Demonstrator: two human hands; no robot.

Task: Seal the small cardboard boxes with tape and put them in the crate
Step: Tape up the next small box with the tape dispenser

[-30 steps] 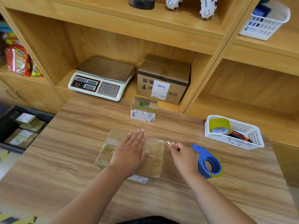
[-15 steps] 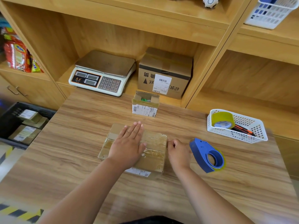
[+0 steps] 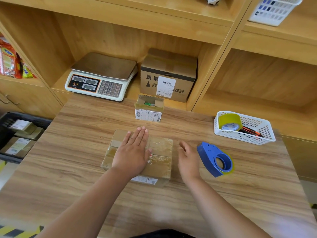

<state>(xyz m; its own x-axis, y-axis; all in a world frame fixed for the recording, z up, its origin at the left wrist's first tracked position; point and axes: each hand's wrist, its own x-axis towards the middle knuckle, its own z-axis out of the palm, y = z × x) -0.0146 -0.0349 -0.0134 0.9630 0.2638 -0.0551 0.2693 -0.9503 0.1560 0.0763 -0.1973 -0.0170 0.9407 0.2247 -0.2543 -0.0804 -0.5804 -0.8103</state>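
A flat taped cardboard box (image 3: 160,152) lies in the middle of the wooden table (image 3: 68,169). My left hand (image 3: 133,151) presses flat on its top with straight fingers. My right hand (image 3: 187,158) hovers just right of the box, fingers relaxed and holding nothing. A blue tape dispenser (image 3: 215,159) lies on the table right beside that hand. A smaller cardboard box (image 3: 148,109) with its top flaps open stands farther back. At the far left, below table height, a black crate (image 3: 10,117) holds several labelled boxes.
A white basket (image 3: 257,134) with a roll of tape (image 3: 229,121) stands at the table's right. On the shelf behind are a weighing scale (image 3: 101,76) and a larger cardboard box (image 3: 169,74). Snack packets (image 3: 10,60) sit on the left shelf.
My right hand let go of the tape end at the box's right edge and opened, now apart from the box. My left hand stayed flat on the box. The camera tilted down.
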